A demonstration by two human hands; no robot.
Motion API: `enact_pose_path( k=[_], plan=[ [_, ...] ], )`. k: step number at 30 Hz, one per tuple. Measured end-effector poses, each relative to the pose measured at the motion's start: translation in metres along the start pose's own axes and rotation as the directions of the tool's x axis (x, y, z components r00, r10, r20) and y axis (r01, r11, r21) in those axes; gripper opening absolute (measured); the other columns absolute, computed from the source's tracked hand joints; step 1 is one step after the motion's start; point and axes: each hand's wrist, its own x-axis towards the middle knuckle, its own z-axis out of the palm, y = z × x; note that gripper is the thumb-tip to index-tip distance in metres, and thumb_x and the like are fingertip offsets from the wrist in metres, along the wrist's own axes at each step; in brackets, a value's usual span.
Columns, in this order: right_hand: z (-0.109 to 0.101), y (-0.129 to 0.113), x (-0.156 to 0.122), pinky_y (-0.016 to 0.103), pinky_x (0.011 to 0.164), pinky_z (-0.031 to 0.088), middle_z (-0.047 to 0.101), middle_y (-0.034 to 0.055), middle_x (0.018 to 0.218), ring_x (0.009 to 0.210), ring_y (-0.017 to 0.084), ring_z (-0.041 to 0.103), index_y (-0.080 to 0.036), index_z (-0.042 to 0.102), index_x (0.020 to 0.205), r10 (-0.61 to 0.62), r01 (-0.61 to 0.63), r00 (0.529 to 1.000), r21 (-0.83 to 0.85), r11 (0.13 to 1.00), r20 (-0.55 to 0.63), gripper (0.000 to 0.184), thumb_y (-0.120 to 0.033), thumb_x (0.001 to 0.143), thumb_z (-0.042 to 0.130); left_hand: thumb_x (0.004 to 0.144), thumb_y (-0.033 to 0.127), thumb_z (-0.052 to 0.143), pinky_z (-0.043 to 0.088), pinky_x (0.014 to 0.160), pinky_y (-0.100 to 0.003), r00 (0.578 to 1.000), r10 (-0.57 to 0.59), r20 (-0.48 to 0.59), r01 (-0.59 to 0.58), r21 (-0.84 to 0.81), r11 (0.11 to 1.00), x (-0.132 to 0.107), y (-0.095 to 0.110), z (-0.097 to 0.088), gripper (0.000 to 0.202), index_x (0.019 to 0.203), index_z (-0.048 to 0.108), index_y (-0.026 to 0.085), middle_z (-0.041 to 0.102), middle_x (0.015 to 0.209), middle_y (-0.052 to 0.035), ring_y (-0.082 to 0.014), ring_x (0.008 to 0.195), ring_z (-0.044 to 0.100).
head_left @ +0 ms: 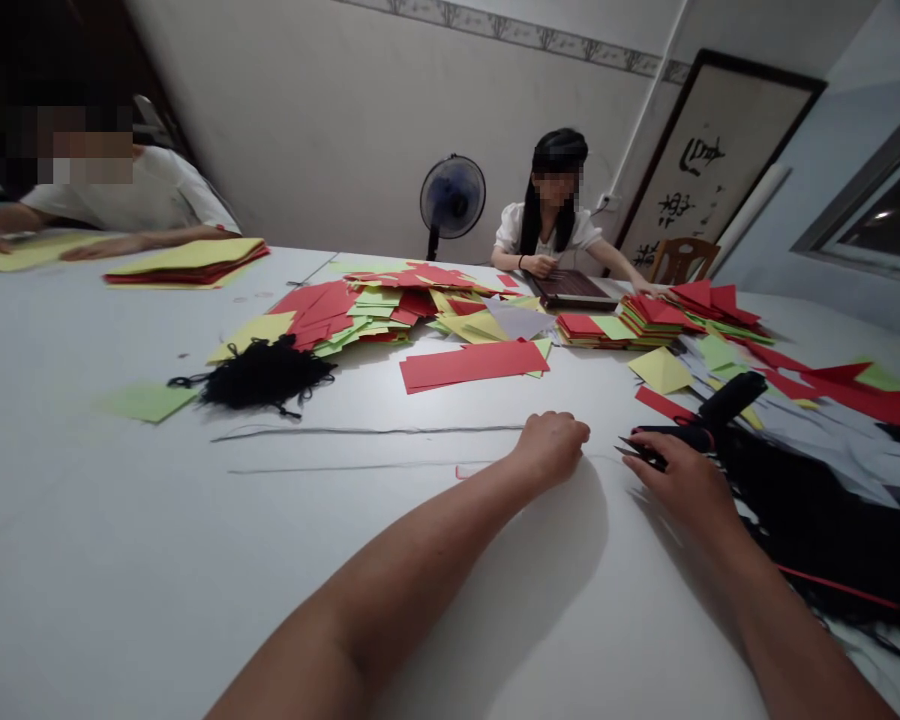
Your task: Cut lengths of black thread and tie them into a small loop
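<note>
My left hand (pixel 551 448) rests curled on the white table (pixel 157 540), at the end of a thin dark cord (pixel 375 431). I cannot tell whether it pinches the cord. A second cord (pixel 360 467) runs just below it. My right hand (pixel 682 482) lies to the right, its fingers against a pair of black-handled scissors (pixel 645 452). The hand hides part of the scissors, so its grip is unclear. Beyond the scissors lies a black tool (pixel 731 400), perhaps a glue gun. A tangled bundle of black cord (pixel 262 375) sits further left.
Scattered red, yellow and green paper sheets (pixel 472 365) cover the table's middle. A black tangled mass (pixel 810 500) lies at right. A seated person (pixel 551 215) and another person's arms (pixel 120 235) work across the table. A fan (pixel 452 197) stands behind.
</note>
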Motion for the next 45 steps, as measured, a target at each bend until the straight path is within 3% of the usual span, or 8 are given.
enact_pose_path(
  k=[6, 10, 17, 27, 35, 45],
  plan=[
    [-0.002, 0.003, 0.001, 0.032, 0.067, 0.046, 0.076, 0.0045, 0.103, 0.084, 0.023, 0.068, -0.027, 0.076, 0.100, -0.040, 0.045, 0.998, -0.109, 0.993, 0.050, 0.030, -0.041, 0.078, 0.061, 0.091, 0.022, 0.055, 0.052, 0.092, -0.037, 0.999, -0.023, -0.044, 0.022, -0.022, 1.000, 0.008, 0.002, 0.020, 0.023, 0.107, 0.072, 0.021, 0.070, 0.116, -0.0094, -0.0255, 0.112, 0.064],
    [0.000, -0.005, -0.002, 0.033, 0.071, 0.048, 0.075, 0.0050, 0.105, 0.092, 0.025, 0.069, -0.026, 0.076, 0.102, -0.061, 0.073, 0.994, -0.139, 0.988, 0.089, 0.032, -0.031, 0.077, 0.058, 0.090, 0.024, 0.057, 0.052, 0.091, -0.036, 0.998, -0.048, -0.046, 0.047, -0.039, 0.998, 0.010, 0.001, 0.022, 0.021, 0.102, 0.073, 0.021, 0.070, 0.112, -0.0094, -0.0251, 0.108, 0.064],
    [-0.001, -0.017, -0.006, 0.032, 0.067, 0.046, 0.076, 0.0023, 0.110, 0.096, 0.024, 0.070, -0.030, 0.077, 0.103, -0.040, 0.070, 0.982, -0.156, 0.985, 0.185, 0.029, -0.031, 0.080, 0.061, 0.092, 0.019, 0.050, 0.051, 0.090, -0.036, 0.999, -0.038, -0.033, 0.037, -0.029, 0.999, 0.012, 0.003, 0.023, 0.027, 0.100, 0.076, 0.020, 0.070, 0.109, -0.0097, -0.0244, 0.105, 0.065],
    [0.002, -0.022, -0.006, 0.031, 0.064, 0.045, 0.077, 0.0013, 0.102, 0.089, 0.023, 0.071, -0.030, 0.078, 0.103, -0.091, 0.131, 0.973, -0.184, 0.974, 0.212, 0.027, -0.030, 0.082, 0.062, 0.091, 0.012, 0.048, 0.049, 0.090, -0.039, 0.999, -0.026, -0.029, 0.026, 0.006, 1.000, 0.014, 0.004, 0.033, 0.029, 0.107, 0.071, 0.013, 0.068, 0.110, -0.0153, -0.0277, 0.107, 0.064],
    [0.004, -0.024, -0.007, 0.030, 0.060, 0.040, 0.076, 0.0016, 0.096, 0.082, 0.021, 0.069, -0.030, 0.078, 0.102, -0.126, 0.166, 0.974, -0.212, 0.963, 0.190, 0.026, -0.029, 0.084, 0.059, 0.097, 0.020, 0.045, 0.049, 0.089, -0.038, 0.998, -0.060, -0.032, 0.059, -0.024, 0.998, 0.013, 0.004, 0.029, 0.028, 0.108, 0.070, 0.014, 0.069, 0.113, -0.0152, -0.0273, 0.106, 0.065],
    [0.006, -0.026, -0.005, 0.030, 0.056, 0.034, 0.075, 0.0019, 0.089, 0.077, 0.019, 0.067, -0.029, 0.079, 0.099, -0.129, 0.187, 0.963, -0.240, 0.953, 0.238, 0.026, -0.030, 0.088, 0.055, 0.096, 0.018, 0.046, 0.050, 0.088, -0.038, 0.997, -0.063, -0.038, 0.062, -0.036, 0.997, 0.014, 0.004, 0.029, 0.028, 0.108, 0.071, 0.014, 0.069, 0.111, -0.0153, -0.0271, 0.105, 0.066]
  ],
)
